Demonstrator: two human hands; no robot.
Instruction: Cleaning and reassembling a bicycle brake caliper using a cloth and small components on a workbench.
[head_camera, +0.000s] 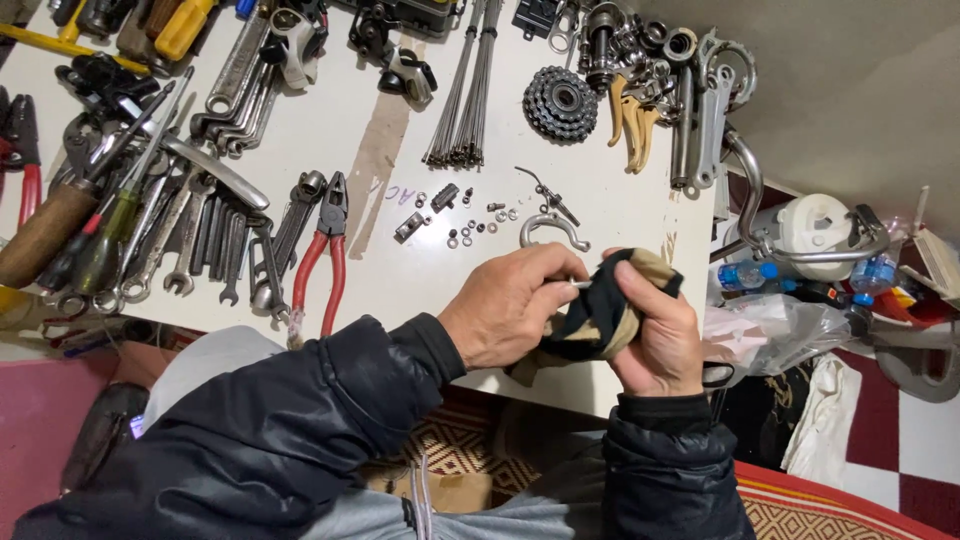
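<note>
Head view: left hand (510, 310) pinched a small metal part (580, 285); right hand (655, 335) gripped a dirty rag (600, 315) around it.
Risk: part could have slipped and dropped beside the washers (470, 232) on the white table (640, 215).

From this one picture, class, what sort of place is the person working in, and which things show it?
Probably a bicycle repair bench. On the white table lie a toothed sprocket cluster, a bundle of spokes and rows of spanners, while the left hand and right hand hold a grimy rag.

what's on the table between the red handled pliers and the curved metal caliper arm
In the head view, small loose parts lie between the red-handled pliers and the curved caliper arm: washers and nuts and two short metal blocks.
</note>
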